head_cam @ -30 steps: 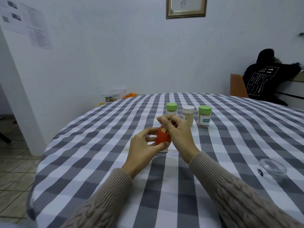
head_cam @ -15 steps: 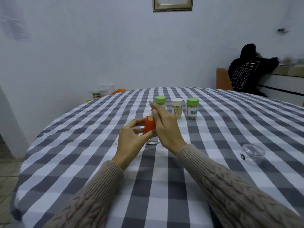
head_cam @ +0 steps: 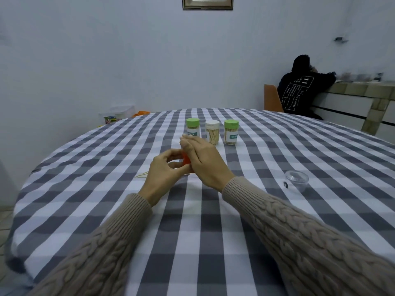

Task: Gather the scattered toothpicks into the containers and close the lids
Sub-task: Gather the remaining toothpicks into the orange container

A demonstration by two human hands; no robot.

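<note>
Hands mid-table, left hand [head_cam: 162,175] gripping orange container [head_cam: 186,160], right hand [head_cam: 203,160] pinching above it, cloth edges far.

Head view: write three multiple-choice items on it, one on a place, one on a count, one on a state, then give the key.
1. Where does the clear lid lie?
A. on the cloth to the right of the hands
B. on the white-capped jar
C. on the floor

2. How many capped jars stand in the row behind the hands?
A. one
B. three
C. five

3. What is the left hand doing?
A. lying flat on the cloth
B. holding the orange container
C. lifting a green-capped jar

Key: 1 A, the lid sits alone on the checked cloth, right of the right hand. 2 B, two green-capped jars flank the white-capped jar. 3 B, its fingers and thumb curl round the orange container, raised off the cloth.
</note>
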